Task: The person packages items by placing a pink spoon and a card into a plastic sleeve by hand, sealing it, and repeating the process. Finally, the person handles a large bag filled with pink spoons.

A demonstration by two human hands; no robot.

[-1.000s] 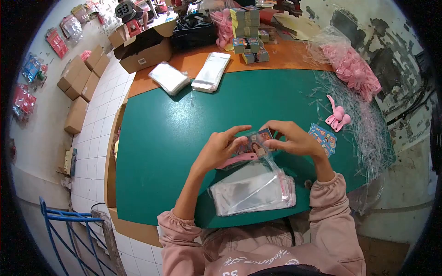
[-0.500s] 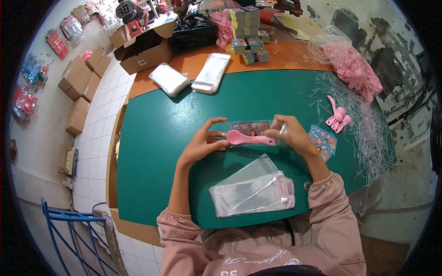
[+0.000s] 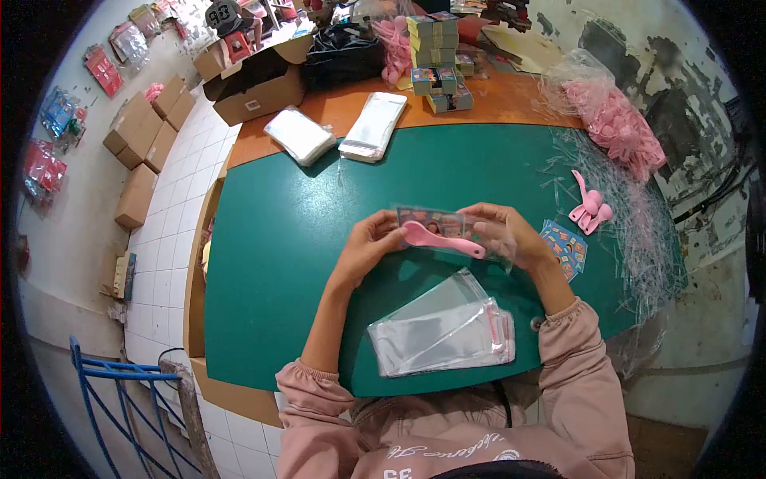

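Note:
Above the green table, a clear plastic bag (image 3: pixel 504 247) holding a printed card (image 3: pixel 435 219) and a pink measuring spoon (image 3: pixel 443 241) is stretched between my hands. My left hand (image 3: pixel 371 246) pinches its left end, thumb beside the spoon's bowl. At the right end, my right hand (image 3: pixel 515 233) is closed on the loose plastic past the card and spoon handle. A fanned pile of empty clear bags (image 3: pixel 439 339) lies below my hands, close to the front edge. Right of my right hand rest several blue printed cards (image 3: pixel 565 247) and a few pink spoons (image 3: pixel 590 209).
Two stacks of clear bags (image 3: pixel 299 136) (image 3: pixel 373 128) lie at the back, near an open cardboard box (image 3: pixel 259 96). Banded card bundles (image 3: pixel 433 56) stand behind. A bag of pink spoons (image 3: pixel 622 132) and plastic strips (image 3: pixel 634 231) line the right side. A person (image 3: pixel 227 17) sits beyond.
The bag has tilted, with the spoon handle lower on the right. My right hand has shifted right and bunched the plastic end; my left fingers have closed in. The view has shifted slightly.

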